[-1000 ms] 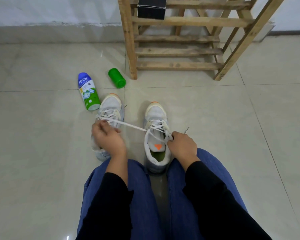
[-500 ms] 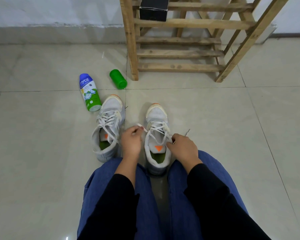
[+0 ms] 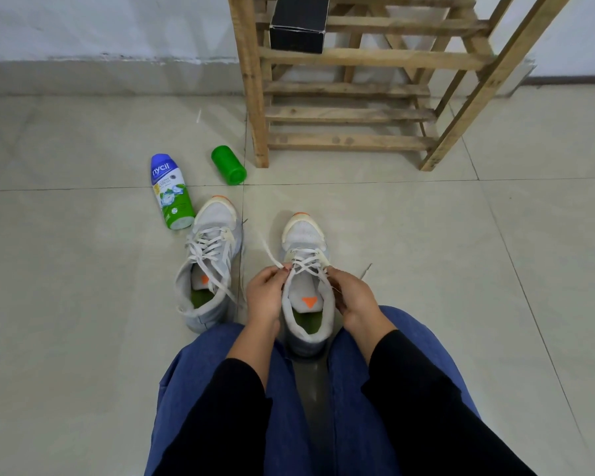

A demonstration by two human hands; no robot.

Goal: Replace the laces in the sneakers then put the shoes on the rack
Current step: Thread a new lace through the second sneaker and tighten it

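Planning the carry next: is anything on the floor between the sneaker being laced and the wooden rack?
Nothing visible: bare tile lies between that sneaker and the rack. The green cap and bottle lie to the left, by the other sneaker. A black box takes part of an upper shelf.

The left grip and right grip each pinch an end of the white lace over the right sneaker. The left sneaker sits just beside it, and the wooden rack stands far.

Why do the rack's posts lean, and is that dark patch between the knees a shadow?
Head view: the wide-angle lens splays the rack posts and tile lines; the patch looks like a reflection in glossy floor; lighting soft; loose lace end blurred.
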